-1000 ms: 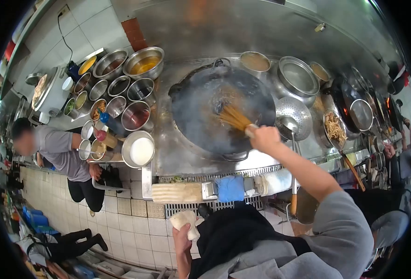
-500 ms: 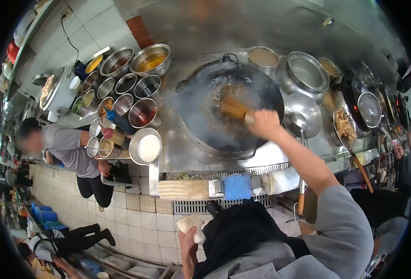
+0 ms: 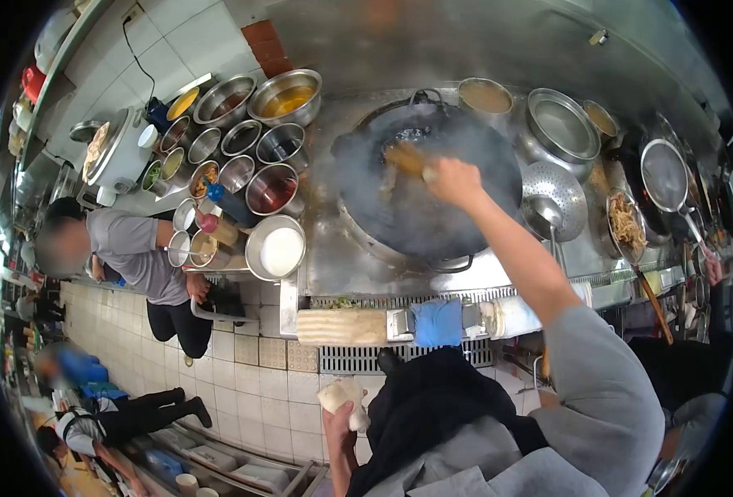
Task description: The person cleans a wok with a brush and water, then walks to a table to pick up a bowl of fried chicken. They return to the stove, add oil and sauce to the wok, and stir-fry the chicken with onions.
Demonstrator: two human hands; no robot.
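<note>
My right hand [image 3: 453,180] is closed round the end of a bamboo wok brush [image 3: 406,159]. The brush reaches down into a large dark wok [image 3: 478,222] on the steel range, on the far left part of its inside. Steam hangs over the wok and blurs its inside and the bristle end. Low in the view, beside my dark apron, my left hand [image 3: 339,427] grips a folded off-white cloth [image 3: 343,399]. Right of the wok, a ladle [image 3: 546,212] lies in a perforated strainer [image 3: 567,189].
Steel bowls and pots of sauces and ingredients crowd the left counter, with a bowl of white stuff [image 3: 279,250] nearest. A seated person [image 3: 138,248] is beside them. A blue cloth [image 3: 437,323] and a striped towel [image 3: 341,327] lie along the range's front edge.
The brush and my right hand have moved left and toward the far side of the wok. More steam covers the wok. My left hand still holds the cloth; the whole view has shifted slightly.
</note>
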